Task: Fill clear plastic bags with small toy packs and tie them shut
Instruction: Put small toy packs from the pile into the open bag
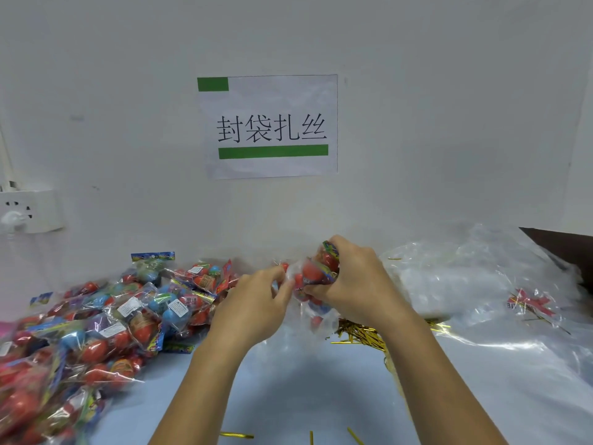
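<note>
My right hand [356,277] grips a bunch of small toy packs [316,273] with red balls inside, held above the table's middle. My left hand [256,300] pinches the thin clear plastic bag [316,316] around those packs, fingers curled at its left side. The bag hangs down below both hands with a red ball showing in it. A large heap of toy packs [96,322] in red, blue and green lies on the left of the light blue table [288,396]. Gold twist ties [362,332] lie in a pile just under my right wrist.
A stack of clear plastic bags [465,277] covers the right side of the table, with a red-printed pack [532,303] on it. Loose gold ties [237,435] lie near the front edge. A wall socket [29,210] sits at left; a paper sign [269,126] hangs on the wall.
</note>
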A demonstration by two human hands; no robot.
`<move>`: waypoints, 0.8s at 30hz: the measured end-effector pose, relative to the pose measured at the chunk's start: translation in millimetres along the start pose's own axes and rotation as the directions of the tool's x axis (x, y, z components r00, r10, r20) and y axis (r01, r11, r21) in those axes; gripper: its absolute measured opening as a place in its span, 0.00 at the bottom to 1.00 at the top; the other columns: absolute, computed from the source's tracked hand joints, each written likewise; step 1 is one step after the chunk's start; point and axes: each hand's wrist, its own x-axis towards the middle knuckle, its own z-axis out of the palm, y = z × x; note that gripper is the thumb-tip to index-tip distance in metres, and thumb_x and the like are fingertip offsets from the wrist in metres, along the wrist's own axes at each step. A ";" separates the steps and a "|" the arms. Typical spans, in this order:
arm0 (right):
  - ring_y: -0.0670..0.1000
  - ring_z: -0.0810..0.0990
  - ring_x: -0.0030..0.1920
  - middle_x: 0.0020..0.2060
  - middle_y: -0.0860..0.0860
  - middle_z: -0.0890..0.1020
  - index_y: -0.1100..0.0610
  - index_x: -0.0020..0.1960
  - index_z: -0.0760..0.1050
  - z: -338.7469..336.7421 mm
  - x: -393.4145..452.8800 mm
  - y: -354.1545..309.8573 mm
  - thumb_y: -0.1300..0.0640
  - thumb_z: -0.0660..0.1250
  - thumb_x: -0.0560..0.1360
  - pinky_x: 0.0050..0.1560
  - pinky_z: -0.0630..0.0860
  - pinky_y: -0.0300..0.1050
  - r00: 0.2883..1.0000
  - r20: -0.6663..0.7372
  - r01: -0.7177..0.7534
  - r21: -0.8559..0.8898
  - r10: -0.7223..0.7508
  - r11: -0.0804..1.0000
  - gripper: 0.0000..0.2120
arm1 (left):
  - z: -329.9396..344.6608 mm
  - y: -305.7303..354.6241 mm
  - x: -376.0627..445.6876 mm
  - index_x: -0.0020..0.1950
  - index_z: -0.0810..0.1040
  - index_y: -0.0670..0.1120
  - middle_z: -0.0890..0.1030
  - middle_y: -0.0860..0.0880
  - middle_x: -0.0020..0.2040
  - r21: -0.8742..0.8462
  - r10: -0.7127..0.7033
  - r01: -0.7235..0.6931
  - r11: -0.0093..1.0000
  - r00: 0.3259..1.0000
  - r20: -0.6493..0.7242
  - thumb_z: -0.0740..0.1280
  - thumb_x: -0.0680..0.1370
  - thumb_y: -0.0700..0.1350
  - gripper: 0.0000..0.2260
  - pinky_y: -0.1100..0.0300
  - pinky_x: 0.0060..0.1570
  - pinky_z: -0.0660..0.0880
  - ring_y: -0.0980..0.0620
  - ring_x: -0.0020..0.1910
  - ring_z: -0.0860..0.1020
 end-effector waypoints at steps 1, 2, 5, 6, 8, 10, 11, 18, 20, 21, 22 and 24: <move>0.53 0.81 0.43 0.41 0.47 0.82 0.49 0.47 0.71 3.4 -0.2 0.1 0.46 0.81 0.63 0.45 0.80 0.53 1.000 -0.008 0.008 0.014 -0.008 1.000 0.22 | 0.3 -0.1 0.6 0.39 0.70 0.50 0.80 0.47 0.37 -0.010 0.005 -0.005 1.000 1.000 -0.011 0.58 0.83 0.55 0.16 0.44 0.44 0.79 0.43 0.40 0.81; 0.53 0.82 0.43 0.41 0.47 0.82 0.48 0.47 0.70 6.6 -0.3 -0.1 0.46 0.81 0.63 0.45 0.80 0.53 1.000 -0.007 0.012 0.029 -0.012 1.000 0.22 | 0.6 -0.5 0.9 0.38 0.70 0.50 0.79 0.46 0.37 -0.009 0.009 -0.009 1.000 1.000 -0.029 0.58 0.83 0.54 0.16 0.44 0.44 0.79 0.42 0.41 0.80; 0.51 0.82 0.42 0.41 0.46 0.83 0.48 0.47 0.71 14.4 -1.4 1.0 0.46 0.81 0.62 0.44 0.81 0.52 1.000 0.027 0.004 0.083 -0.006 0.997 0.23 | 0.9 -2.6 0.7 0.37 0.67 0.51 0.78 0.46 0.38 0.049 0.021 -0.016 0.999 0.995 -0.101 0.56 0.83 0.53 0.16 0.46 0.45 0.77 0.41 0.44 0.76; 0.50 0.82 0.42 0.41 0.45 0.82 0.47 0.46 0.71 15.9 -1.8 2.2 0.45 0.81 0.62 0.44 0.81 0.51 0.999 0.047 -0.002 0.087 -0.002 0.996 0.23 | 0.9 -2.7 0.0 0.37 0.67 0.52 0.78 0.46 0.39 0.063 0.022 -0.015 0.998 0.993 -0.112 0.56 0.83 0.54 0.16 0.46 0.45 0.76 0.40 0.44 0.76; 0.46 0.81 0.42 0.41 0.43 0.82 0.45 0.45 0.70 17.6 -3.4 4.5 0.45 0.81 0.60 0.42 0.80 0.45 0.995 0.101 -0.005 0.088 -0.004 0.996 0.23 | 1.2 -2.3 -1.4 0.37 0.66 0.53 0.78 0.47 0.41 0.095 0.035 -0.023 0.995 0.992 -0.123 0.56 0.84 0.53 0.15 0.45 0.47 0.76 0.40 0.45 0.76; 0.43 0.81 0.42 0.41 0.42 0.82 0.43 0.45 0.71 19.5 -5.1 5.2 0.45 0.82 0.59 0.42 0.78 0.39 0.988 0.156 0.003 0.106 -0.019 0.994 0.23 | 1.3 -0.3 -2.3 0.37 0.64 0.54 0.75 0.49 0.42 0.116 0.060 -0.045 0.992 0.990 -0.130 0.55 0.84 0.52 0.15 0.45 0.48 0.75 0.43 0.46 0.75; 0.44 0.81 0.44 0.43 0.42 0.82 0.42 0.47 0.71 21.0 -5.9 4.8 0.45 0.82 0.60 0.44 0.78 0.39 0.984 0.177 0.007 0.114 -0.028 0.993 0.23 | 1.4 1.0 -2.5 0.36 0.64 0.54 0.74 0.49 0.42 0.107 0.075 -0.061 0.992 0.988 -0.132 0.55 0.84 0.52 0.16 0.45 0.48 0.75 0.44 0.46 0.74; 0.41 0.81 0.45 0.43 0.40 0.83 0.41 0.49 0.78 26.6 -6.6 1.3 0.49 0.80 0.64 0.45 0.80 0.39 0.973 0.212 0.051 0.163 -0.086 0.985 0.17 | 4.6 4.8 2.3 0.41 0.73 0.51 0.74 0.50 0.41 -0.004 0.158 -0.162 0.987 0.966 -0.202 0.60 0.83 0.49 0.11 0.54 0.43 0.67 0.48 0.45 0.72; 0.47 0.81 0.45 0.43 0.44 0.83 0.47 0.50 0.79 27.7 -6.3 0.8 0.49 0.78 0.65 0.47 0.80 0.46 0.981 0.189 0.025 0.137 -0.051 0.990 0.16 | 6.8 4.9 3.5 0.45 0.78 0.50 0.74 0.51 0.47 -0.055 0.157 -0.173 0.983 0.962 -0.223 0.62 0.82 0.49 0.09 0.59 0.48 0.64 0.49 0.51 0.71; 0.49 0.80 0.44 0.41 0.45 0.83 0.48 0.48 0.78 28.6 -5.7 0.5 0.49 0.78 0.65 0.46 0.80 0.48 0.986 0.161 0.018 0.123 -0.038 0.992 0.15 | 7.3 4.8 3.8 0.46 0.79 0.51 0.74 0.52 0.50 -0.075 0.146 -0.168 0.983 0.960 -0.238 0.63 0.82 0.48 0.08 0.60 0.50 0.63 0.49 0.53 0.69; 0.49 0.80 0.43 0.40 0.45 0.83 0.48 0.46 0.78 29.2 -5.0 0.5 0.49 0.77 0.65 0.45 0.79 0.48 0.991 0.127 0.015 0.114 -0.030 0.993 0.13 | 7.4 4.6 4.1 0.47 0.80 0.51 0.74 0.52 0.51 -0.084 0.136 -0.162 0.983 0.956 -0.258 0.63 0.81 0.48 0.07 0.61 0.52 0.62 0.49 0.55 0.68; 0.48 0.80 0.41 0.37 0.45 0.83 0.47 0.43 0.78 29.6 -3.9 0.2 0.49 0.77 0.66 0.44 0.79 0.48 0.999 0.050 0.012 0.118 -0.018 0.993 0.10 | 6.7 4.4 5.3 0.47 0.79 0.52 0.74 0.52 0.50 -0.084 0.138 -0.171 0.982 0.944 -0.300 0.64 0.81 0.47 0.05 0.60 0.53 0.63 0.48 0.54 0.69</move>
